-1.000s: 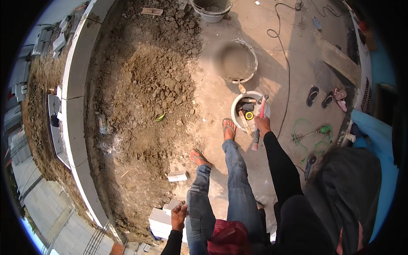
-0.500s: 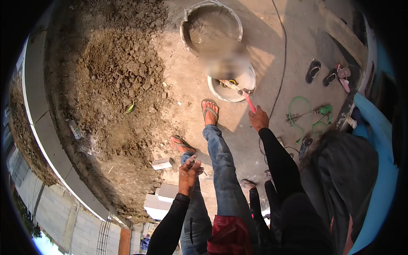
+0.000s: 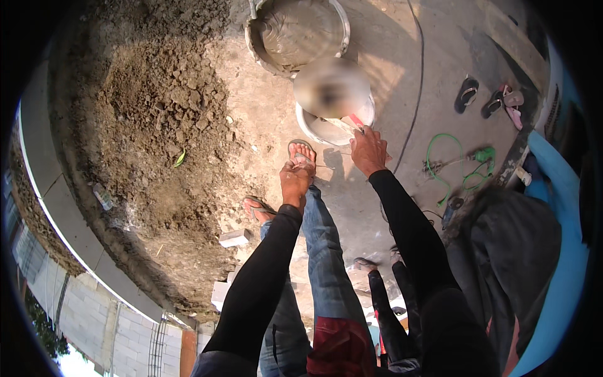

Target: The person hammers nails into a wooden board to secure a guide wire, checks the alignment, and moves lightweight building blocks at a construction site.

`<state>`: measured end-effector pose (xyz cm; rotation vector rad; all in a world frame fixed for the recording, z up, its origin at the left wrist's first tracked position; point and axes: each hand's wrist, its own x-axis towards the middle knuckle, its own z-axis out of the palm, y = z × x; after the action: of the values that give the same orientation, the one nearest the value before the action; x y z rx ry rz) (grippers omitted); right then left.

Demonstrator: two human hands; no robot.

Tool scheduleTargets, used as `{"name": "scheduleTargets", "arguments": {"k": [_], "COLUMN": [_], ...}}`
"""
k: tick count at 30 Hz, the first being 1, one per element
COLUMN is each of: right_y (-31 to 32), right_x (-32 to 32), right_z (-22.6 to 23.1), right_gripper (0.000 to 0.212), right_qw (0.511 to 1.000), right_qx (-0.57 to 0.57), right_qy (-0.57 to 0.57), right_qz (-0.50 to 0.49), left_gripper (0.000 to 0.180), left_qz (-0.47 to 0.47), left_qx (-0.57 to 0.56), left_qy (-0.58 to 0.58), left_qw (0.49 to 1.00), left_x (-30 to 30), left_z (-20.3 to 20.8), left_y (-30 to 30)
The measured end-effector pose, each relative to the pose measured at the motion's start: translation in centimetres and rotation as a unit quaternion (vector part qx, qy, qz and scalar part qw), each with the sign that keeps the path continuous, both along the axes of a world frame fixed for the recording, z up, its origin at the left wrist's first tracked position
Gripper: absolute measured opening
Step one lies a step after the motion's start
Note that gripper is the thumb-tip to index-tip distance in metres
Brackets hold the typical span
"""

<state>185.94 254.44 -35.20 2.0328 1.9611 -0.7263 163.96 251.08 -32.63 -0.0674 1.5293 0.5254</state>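
My right hand (image 3: 369,151) is at the near rim of a pale bucket (image 3: 321,133), its fingers curled on a red-handled, hammer-like tool (image 3: 355,119). The red end reaches into the bucket; the hand hides much of the rest. A pale, narrow piece also lies in the bucket, and a blurred patch covers its far side. In front of my sandalled foot (image 3: 303,151), my left hand (image 3: 295,183) is closed in a pinch. A thin, nail-like metal piece (image 3: 325,167) sticks out from its fingers to the right.
Wet grey mortar fills a larger tub (image 3: 295,34) beyond the bucket. Loose soil (image 3: 169,100) lies left; a dark cable (image 3: 419,75) crosses the floor. At right are sandals (image 3: 466,94), a green cord (image 3: 433,147) and dark cloth (image 3: 515,245). Another person's black-clad legs (image 3: 392,314) stand close by.
My right hand has moved up and left to the bucket, taking the red-handled tool to its rim. My left hand has risen and moved right, still holding the thin metal piece.
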Motion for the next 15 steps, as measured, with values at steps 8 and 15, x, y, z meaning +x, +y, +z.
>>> {"name": "scheduleTargets", "arguments": {"k": [8, 15], "right_y": [0.6, 1.8], "right_x": [-4.4, -2.5], "right_z": [6.4, -1.4], "right_gripper": [0.035, 0.031], "right_qw": [0.838, 0.955], "right_qx": [-0.325, -0.163], "right_qy": [0.368, 0.139], "right_qz": [-0.237, -0.206], "left_gripper": [0.033, 0.072], "left_qz": [0.036, -0.227], "left_qx": [0.063, -0.013], "left_qy": [-0.015, -0.014], "left_qw": [0.997, 0.974], "left_x": [1.3, -2.7], "left_z": [-0.6, 4.2], "left_y": [1.6, -5.1]}}
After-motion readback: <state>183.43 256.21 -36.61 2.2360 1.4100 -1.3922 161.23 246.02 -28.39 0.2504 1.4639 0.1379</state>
